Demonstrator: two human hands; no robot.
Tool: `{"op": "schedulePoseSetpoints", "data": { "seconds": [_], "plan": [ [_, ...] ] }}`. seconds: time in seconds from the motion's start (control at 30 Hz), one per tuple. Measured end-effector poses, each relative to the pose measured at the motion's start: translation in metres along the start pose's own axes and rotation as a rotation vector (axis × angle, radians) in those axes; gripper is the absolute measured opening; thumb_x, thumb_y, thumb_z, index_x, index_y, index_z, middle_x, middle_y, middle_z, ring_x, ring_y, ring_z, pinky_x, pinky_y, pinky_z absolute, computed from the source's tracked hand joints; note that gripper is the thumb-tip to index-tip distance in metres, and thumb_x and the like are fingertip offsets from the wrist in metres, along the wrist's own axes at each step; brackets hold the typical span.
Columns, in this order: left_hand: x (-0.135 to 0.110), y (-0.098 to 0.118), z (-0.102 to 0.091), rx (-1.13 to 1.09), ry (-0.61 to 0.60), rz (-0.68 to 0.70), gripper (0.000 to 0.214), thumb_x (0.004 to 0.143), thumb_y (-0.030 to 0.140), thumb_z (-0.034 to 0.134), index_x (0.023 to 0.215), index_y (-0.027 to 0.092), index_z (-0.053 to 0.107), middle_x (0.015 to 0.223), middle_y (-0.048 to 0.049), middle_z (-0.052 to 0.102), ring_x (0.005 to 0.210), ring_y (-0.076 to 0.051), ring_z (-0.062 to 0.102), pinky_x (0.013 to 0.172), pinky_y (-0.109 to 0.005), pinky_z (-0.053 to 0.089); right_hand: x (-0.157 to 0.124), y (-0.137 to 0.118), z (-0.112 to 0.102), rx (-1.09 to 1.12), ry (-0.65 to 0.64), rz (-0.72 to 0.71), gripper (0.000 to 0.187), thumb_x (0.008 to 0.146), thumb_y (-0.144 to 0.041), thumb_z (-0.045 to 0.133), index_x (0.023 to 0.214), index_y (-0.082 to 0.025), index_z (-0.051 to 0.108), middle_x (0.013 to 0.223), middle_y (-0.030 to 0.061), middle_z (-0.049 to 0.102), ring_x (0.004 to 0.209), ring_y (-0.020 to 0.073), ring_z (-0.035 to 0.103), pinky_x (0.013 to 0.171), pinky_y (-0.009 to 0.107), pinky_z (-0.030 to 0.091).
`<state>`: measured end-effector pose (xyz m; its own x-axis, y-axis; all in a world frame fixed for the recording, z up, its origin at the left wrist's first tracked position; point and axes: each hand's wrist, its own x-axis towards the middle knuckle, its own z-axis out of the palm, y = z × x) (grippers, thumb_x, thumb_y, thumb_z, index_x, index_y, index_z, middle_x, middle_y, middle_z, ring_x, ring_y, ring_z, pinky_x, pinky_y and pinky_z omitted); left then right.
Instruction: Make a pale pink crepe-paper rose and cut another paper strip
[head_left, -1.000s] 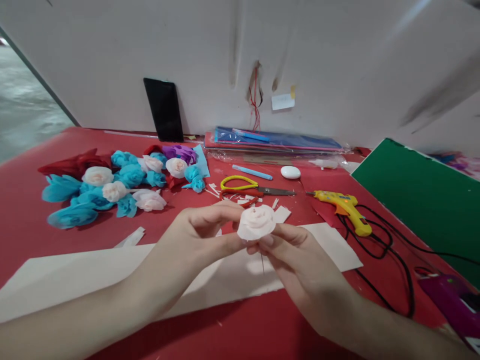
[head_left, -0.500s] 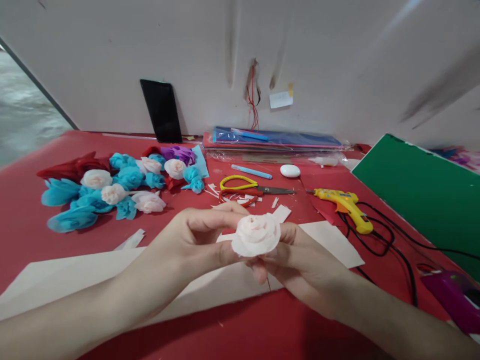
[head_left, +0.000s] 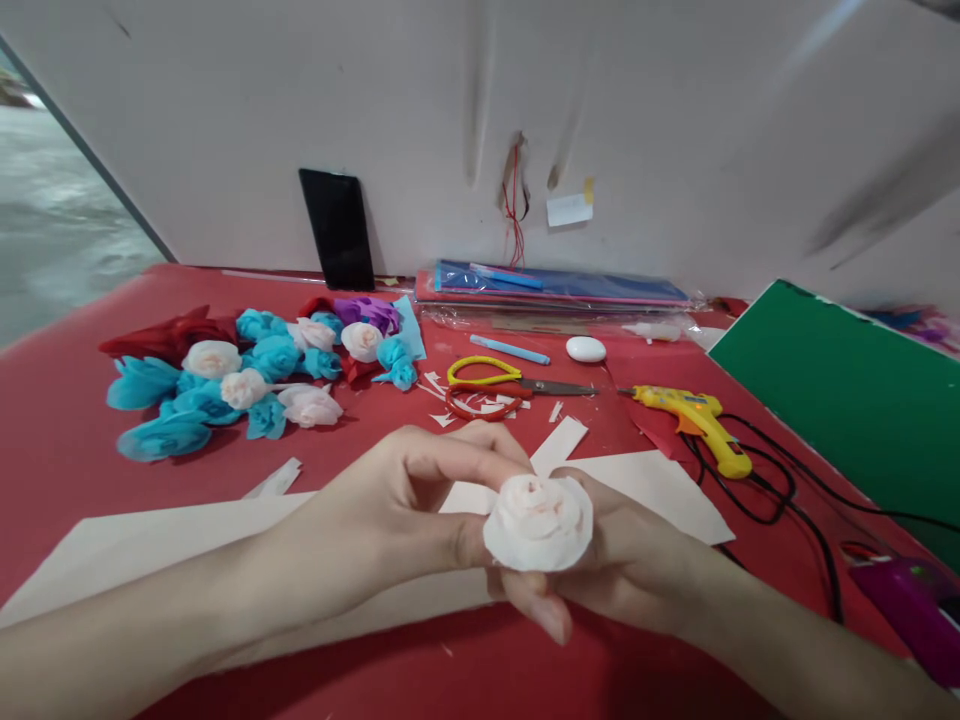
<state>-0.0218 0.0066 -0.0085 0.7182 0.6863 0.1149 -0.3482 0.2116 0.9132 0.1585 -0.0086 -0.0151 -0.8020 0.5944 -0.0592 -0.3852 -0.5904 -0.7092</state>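
A pale pink-white paper rose (head_left: pixel 538 522) faces up between my two hands, above the red table. My left hand (head_left: pixel 420 500) pinches its left edge, thumb in front and fingers behind. From the right and below, my right hand (head_left: pixel 630 560) grips the rose's base, with a fingertip showing under the flower; the base itself is hidden. Beneath the hands lies a sheet of white paper (head_left: pixel 660 490), with a narrow white strip (head_left: pixel 559 445) just behind the rose. Farther back rest scissors (head_left: pixel 517 388) with yellow and red handles, among small paper scraps.
A heap of blue, white, red and purple paper flowers (head_left: pixel 270 358) lies at left. On the right are a yellow glue gun (head_left: pixel 697 420) with a looping black cable, a green board (head_left: pixel 840 400) and a purple object (head_left: pixel 907 610). A black phone (head_left: pixel 337 230) leans on the wall.
The rose and both hands have come slightly lower and to the right, nearer to me. The rose looks larger and my right hand has turned around its base. The whole view has shifted a little.
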Motion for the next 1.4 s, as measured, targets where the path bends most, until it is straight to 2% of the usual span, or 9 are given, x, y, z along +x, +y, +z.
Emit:
{"op": "schedulePoseSetpoints", "data": {
  "seconds": [0.13,0.23,0.53,0.63,0.73,0.83,1.03,1.2,1.4],
  "plan": [
    [-0.001,0.001,0.000,-0.060,-0.049,-0.038,0.026,0.081,0.003,0.064,0.091,0.025,0.074,0.089,0.0040,0.058,0.071,-0.005,0.062,0.066,-0.013,0.051,0.001,0.006,-0.001,0.034,0.027,-0.001,0.011,0.073,-0.023,0.072,0.074,-0.012,0.071,0.059,-0.0031,0.062,0.049,0.0048,0.052,0.061,0.018,0.045],
    [-0.001,0.005,-0.001,0.082,-0.039,-0.054,0.017,0.081,0.010,0.067,0.088,0.024,0.075,0.088,0.0026,0.056,0.079,-0.010,0.062,0.074,-0.018,0.050,0.001,0.010,-0.002,0.063,0.077,0.013,0.007,0.074,-0.021,0.071,0.074,-0.014,0.073,0.059,-0.0027,0.063,0.049,0.0037,0.052,0.056,0.015,0.043],
    [0.001,0.017,-0.006,0.292,-0.184,-0.076,0.018,0.077,0.010,0.069,0.083,0.026,0.073,0.085,0.0024,0.054,0.077,-0.009,0.055,0.070,-0.015,0.047,0.000,0.013,-0.005,-0.008,0.108,0.067,0.010,0.061,-0.014,0.079,0.058,-0.015,0.070,0.057,-0.0039,0.064,0.053,0.0052,0.059,0.061,0.016,0.049],
    [-0.001,0.021,-0.006,0.406,-0.231,-0.074,0.023,0.075,0.004,0.069,0.084,0.025,0.072,0.087,0.0020,0.055,0.082,-0.010,0.057,0.077,-0.017,0.048,-0.002,0.008,-0.005,-0.066,0.104,0.069,0.011,0.059,-0.011,0.079,0.068,-0.017,0.075,0.063,-0.0035,0.067,0.054,0.0057,0.059,0.059,0.017,0.048],
    [-0.002,0.025,-0.007,0.444,-0.272,-0.065,0.033,0.072,-0.003,0.066,0.088,0.025,0.072,0.089,0.0018,0.059,0.089,-0.012,0.058,0.083,-0.020,0.048,-0.006,-0.003,-0.002,-0.276,0.082,0.009,0.017,0.064,-0.008,0.076,0.074,-0.021,0.077,0.070,-0.0029,0.069,0.063,0.0069,0.060,0.064,0.019,0.048],
    [-0.001,0.027,-0.009,0.487,-0.250,-0.038,0.036,0.072,-0.004,0.065,0.091,0.025,0.072,0.091,0.0021,0.061,0.089,-0.012,0.058,0.082,-0.019,0.047,-0.010,-0.016,0.005,-0.672,0.156,-0.197,0.010,0.069,-0.012,0.076,0.074,-0.020,0.077,0.075,0.0004,0.071,0.077,0.0119,0.059,0.075,0.026,0.047],
    [0.004,0.033,-0.014,0.680,-0.234,0.047,0.022,0.085,0.010,0.058,0.094,0.024,0.072,0.094,-0.0014,0.065,0.084,-0.013,0.060,0.080,-0.019,0.046,-0.010,-0.029,0.012,-1.313,0.142,-0.508,0.014,0.081,-0.012,0.065,0.070,-0.016,0.073,0.070,0.0034,0.073,0.060,0.0117,0.055,0.071,0.034,0.040],
    [0.005,0.039,-0.013,0.738,-0.333,0.013,0.029,0.091,0.009,0.045,0.089,0.021,0.072,0.094,-0.0041,0.066,0.093,-0.016,0.060,0.085,-0.021,0.045,-0.011,-0.032,0.017,-1.457,0.151,-0.407,0.020,0.077,-0.001,0.063,0.071,-0.018,0.073,0.072,-0.0003,0.074,0.059,0.0108,0.055,0.072,0.033,0.039],
    [0.002,0.040,-0.011,0.748,-0.379,-0.017,0.027,0.089,0.007,0.047,0.086,0.021,0.070,0.087,-0.0035,0.069,0.089,-0.017,0.058,0.083,-0.023,0.046,-0.011,-0.032,0.025,-1.537,0.153,-0.306,0.015,0.075,-0.001,0.065,0.071,-0.013,0.073,0.070,0.0005,0.074,0.059,0.0099,0.057,0.072,0.031,0.041]
  ]
}}
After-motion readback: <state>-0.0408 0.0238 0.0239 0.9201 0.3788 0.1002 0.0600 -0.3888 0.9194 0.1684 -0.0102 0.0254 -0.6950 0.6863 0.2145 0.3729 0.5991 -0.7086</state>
